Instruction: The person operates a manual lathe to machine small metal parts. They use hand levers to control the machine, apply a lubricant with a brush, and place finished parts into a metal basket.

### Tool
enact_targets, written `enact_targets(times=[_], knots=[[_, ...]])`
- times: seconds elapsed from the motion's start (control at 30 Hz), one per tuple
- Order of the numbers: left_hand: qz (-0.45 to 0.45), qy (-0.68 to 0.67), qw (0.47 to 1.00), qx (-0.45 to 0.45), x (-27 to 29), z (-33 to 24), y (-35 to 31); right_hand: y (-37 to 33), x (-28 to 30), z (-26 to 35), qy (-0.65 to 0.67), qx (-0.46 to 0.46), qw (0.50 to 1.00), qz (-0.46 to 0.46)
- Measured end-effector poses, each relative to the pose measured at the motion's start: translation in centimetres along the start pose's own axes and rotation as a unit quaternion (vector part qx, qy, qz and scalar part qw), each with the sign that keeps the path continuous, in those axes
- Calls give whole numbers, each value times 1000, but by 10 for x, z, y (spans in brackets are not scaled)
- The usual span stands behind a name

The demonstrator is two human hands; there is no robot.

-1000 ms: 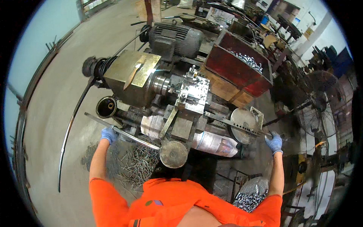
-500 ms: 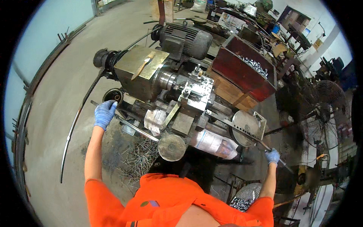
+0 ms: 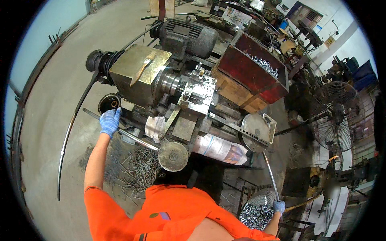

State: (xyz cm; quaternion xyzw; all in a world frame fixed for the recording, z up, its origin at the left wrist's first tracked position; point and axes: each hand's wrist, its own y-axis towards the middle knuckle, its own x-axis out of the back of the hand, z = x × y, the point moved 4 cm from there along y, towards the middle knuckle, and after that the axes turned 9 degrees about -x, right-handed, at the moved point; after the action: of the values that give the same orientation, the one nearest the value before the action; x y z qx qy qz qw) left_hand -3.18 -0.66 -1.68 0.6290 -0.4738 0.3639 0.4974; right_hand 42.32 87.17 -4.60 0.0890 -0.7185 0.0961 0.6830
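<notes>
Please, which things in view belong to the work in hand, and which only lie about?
In use:
Long silver metal lever, gripped by the blue-gloved right hand
Round dark metal cup, at the blue-gloved left hand

Lying about:
Brown wooden-handled tool, on the brass-coloured metal cover
Tangled thin grey metal strips, on the grey floor

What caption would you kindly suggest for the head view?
At a machine, gloved right hand grips lever; left hand by dark round cup.

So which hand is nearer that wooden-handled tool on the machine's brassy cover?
Left. The left hand is below and left of the tool in the picture, by a round dark cup; the right hand is farther off, lower right, gripping a metal lever.
</notes>
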Motion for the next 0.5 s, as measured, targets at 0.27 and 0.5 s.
enact_targets(times=[0.27,0.5], knots=[[48,22,996,70,19,-16,2,-30,1,2,-35,-31,999,-18],[51,23,996,68,21,-17,3,-42,8,10,-12,-43,999,11]])
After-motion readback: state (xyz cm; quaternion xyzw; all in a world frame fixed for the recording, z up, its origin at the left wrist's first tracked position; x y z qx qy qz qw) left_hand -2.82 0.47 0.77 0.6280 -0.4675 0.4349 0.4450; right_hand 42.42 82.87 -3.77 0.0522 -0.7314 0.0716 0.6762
